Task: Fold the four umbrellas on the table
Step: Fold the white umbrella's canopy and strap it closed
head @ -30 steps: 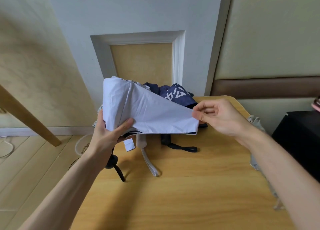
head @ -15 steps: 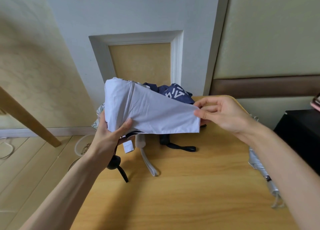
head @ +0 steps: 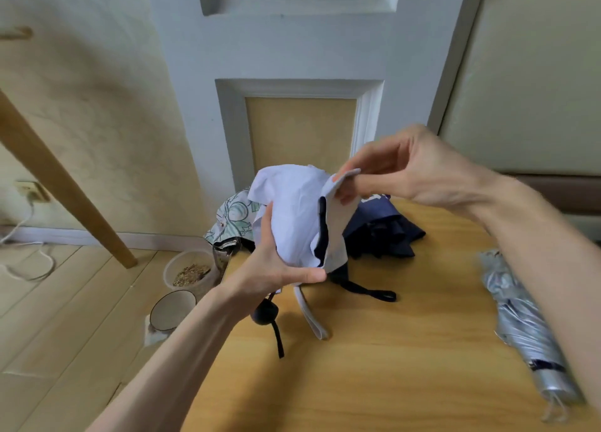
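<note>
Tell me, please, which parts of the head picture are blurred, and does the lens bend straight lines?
Head view: the right hand and its forearm are smeared by motion; the left hand and white umbrella are sharper; the door frame leans and curves, a wide-angle effect.

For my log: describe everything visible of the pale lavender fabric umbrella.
The pale lavender fabric umbrella is collapsed, its canopy loose and crumpled, dark lining showing at one fold. The left hand grips the bundle above the wooden table; the right hand pinches a flap's edge. A black round handle hangs beneath.
</note>
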### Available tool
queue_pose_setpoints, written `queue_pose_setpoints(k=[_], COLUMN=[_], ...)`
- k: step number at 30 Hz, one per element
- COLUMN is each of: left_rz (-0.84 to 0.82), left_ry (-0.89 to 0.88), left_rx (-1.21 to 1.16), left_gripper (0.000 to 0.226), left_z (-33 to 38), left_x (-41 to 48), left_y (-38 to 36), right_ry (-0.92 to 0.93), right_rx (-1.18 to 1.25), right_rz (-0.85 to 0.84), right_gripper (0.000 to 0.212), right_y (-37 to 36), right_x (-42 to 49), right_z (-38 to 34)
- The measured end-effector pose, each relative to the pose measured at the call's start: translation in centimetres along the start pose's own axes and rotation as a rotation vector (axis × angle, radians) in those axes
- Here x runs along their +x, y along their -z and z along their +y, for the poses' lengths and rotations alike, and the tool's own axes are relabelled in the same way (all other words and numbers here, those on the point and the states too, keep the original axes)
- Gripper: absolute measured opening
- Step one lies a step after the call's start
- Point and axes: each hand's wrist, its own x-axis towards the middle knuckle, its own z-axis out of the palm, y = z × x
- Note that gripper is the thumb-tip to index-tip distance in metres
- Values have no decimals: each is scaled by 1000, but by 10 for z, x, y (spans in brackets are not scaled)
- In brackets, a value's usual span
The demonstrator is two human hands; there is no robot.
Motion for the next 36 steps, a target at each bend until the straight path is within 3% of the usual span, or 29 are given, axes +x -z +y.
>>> queue_pose_setpoints(k=[3,6,11,16,18,20,23,28,32,34,36], left_rz=[32,112,230,313,361,392,437,505,545,559,567], left_ry=[44,45,-34,-39,-36,-43,-73,-146,-150,-145,-142], left_rx=[-14,-137,-286,-505,-518,-510,-442,-297,-298,-331,-388], left_gripper=[158,132,95,110,94,78,77,75,75,76,78], left_z=[0,2,7,12,13,12,9,7,4,5,5], left_x=[-2,-4,-11,-11,-11,-10,-9,-7,-7,-7,-8], left_y=[-8,-9,0,10,11,12,10,1,2,4,8], right_ry=[53,123,12,-88,-159,-265,-251,-271,-199,-183,-239], right_rx=[-196,-341,-159,188,218,83,-73,-219,-238,-213,-255], right_rz=[-45,-64,-40,97,157,217,296,143,240,266,219], right_gripper=[18,21,22,23,34,50,30,26,9,19,44], right_y=[-11,-13,0,5,5,3,-1,-9,-12,-11,-8], right_x=[29,41,16,-5,-9,-9,-3,16,20,16,10], right_z=[-33,-50,-25,14,24,32,41,39,46,47,48])
